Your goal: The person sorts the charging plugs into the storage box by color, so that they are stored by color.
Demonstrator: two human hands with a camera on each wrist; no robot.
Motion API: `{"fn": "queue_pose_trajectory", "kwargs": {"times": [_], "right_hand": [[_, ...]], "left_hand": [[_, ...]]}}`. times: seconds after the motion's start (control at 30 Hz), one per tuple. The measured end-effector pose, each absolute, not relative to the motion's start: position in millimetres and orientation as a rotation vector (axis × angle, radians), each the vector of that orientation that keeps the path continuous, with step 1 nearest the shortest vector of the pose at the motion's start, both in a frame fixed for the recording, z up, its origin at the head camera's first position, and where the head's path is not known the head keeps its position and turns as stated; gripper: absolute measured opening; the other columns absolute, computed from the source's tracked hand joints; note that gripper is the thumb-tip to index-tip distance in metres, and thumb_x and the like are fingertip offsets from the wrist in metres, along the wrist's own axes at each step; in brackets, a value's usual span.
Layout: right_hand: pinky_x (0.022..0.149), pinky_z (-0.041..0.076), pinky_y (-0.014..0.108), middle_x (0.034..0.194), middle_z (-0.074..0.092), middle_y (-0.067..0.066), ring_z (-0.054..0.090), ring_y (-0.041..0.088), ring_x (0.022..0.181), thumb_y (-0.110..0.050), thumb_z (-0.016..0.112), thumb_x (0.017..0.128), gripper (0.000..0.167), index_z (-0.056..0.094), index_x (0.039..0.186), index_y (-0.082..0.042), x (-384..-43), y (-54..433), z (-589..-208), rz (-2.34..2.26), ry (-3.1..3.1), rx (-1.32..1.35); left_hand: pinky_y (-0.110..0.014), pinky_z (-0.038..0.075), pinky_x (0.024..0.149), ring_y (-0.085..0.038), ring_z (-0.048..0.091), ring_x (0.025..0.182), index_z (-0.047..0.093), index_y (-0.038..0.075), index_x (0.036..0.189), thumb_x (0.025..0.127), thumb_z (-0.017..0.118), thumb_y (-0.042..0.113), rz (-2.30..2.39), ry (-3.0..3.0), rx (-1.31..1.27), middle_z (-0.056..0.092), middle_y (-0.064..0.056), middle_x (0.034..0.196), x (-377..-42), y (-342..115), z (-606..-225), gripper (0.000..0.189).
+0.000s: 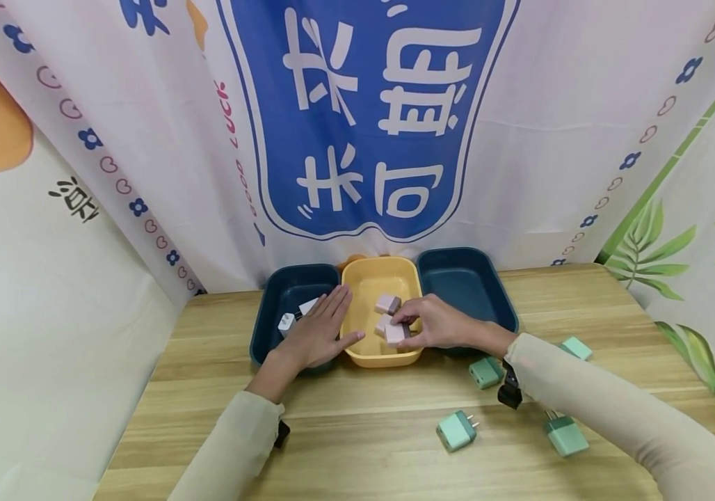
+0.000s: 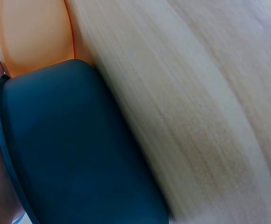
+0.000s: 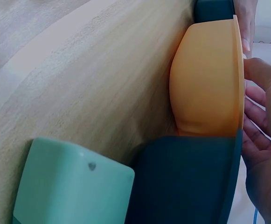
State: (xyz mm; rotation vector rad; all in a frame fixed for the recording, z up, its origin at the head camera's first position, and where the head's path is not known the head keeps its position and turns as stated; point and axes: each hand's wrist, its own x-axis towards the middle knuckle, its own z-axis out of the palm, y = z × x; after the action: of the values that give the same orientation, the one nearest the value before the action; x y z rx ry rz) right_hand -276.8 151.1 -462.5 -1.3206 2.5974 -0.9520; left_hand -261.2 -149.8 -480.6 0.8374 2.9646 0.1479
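My right hand (image 1: 435, 323) pinches a pink plug-in charger (image 1: 396, 335) between thumb and fingers, low over the yellow bin (image 1: 382, 270). More pink chargers (image 1: 387, 304) lie in that bin, one of them partly covered by the held one. Fingers straight, my left hand (image 1: 315, 335) lies across the right side of the left dark blue bin (image 1: 295, 278), its thumb reaching over the yellow bin's edge. White chargers (image 1: 286, 323) show in the left bin, partly behind this hand. In the left wrist view the hand is at the rim of the dark bin (image 2: 74, 140).
A second dark blue bin (image 1: 467, 285) stands right of the yellow one, beneath my right forearm. Several green chargers (image 1: 456, 431) are scattered on the wooden table (image 1: 357, 452) at the right, one partly behind the right sleeve. A printed curtain (image 1: 520, 174) hangs behind the bins.
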Motion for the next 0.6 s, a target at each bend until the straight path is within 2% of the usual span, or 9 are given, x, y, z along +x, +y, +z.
{"fn": "queue_pose_trajectory", "kwargs": {"times": [0.17,0.3,0.6], "right_hand": [[0.091,0.063,0.042,0.113,0.078,0.006,0.074,0.023,0.102,-0.025,0.090,0.087,0.035,0.079,0.116,-0.007,-277,152,-462,-0.978,2.568,-1.316],[0.090,0.063,0.044,0.115,0.078,0.006,0.074,0.028,0.104,-0.023,0.090,0.087,0.036,0.079,0.117,-0.006,-276,156,-460,-1.004,2.564,-1.334],[0.086,0.063,0.048,0.119,0.078,0.009,0.073,0.032,0.100,-0.023,0.089,0.087,0.038,0.078,0.119,-0.006,-271,163,-454,-1.037,2.569,-1.366]], "left_hand": [[-0.044,0.007,0.134,-0.023,-0.002,0.166,0.007,0.007,0.171,0.107,0.030,0.072,0.160,2.962,0.844,-0.001,-0.007,0.180,-262,-150,-481,0.094],[-0.044,0.007,0.134,-0.022,-0.002,0.166,0.008,0.006,0.171,0.106,0.028,0.073,0.148,2.964,0.846,-0.001,-0.006,0.179,-262,-150,-481,0.095],[-0.042,0.004,0.134,-0.022,-0.004,0.165,0.004,0.007,0.171,0.107,0.028,0.072,0.125,2.959,0.841,-0.001,-0.007,0.179,-262,-150,-481,0.094]]}}
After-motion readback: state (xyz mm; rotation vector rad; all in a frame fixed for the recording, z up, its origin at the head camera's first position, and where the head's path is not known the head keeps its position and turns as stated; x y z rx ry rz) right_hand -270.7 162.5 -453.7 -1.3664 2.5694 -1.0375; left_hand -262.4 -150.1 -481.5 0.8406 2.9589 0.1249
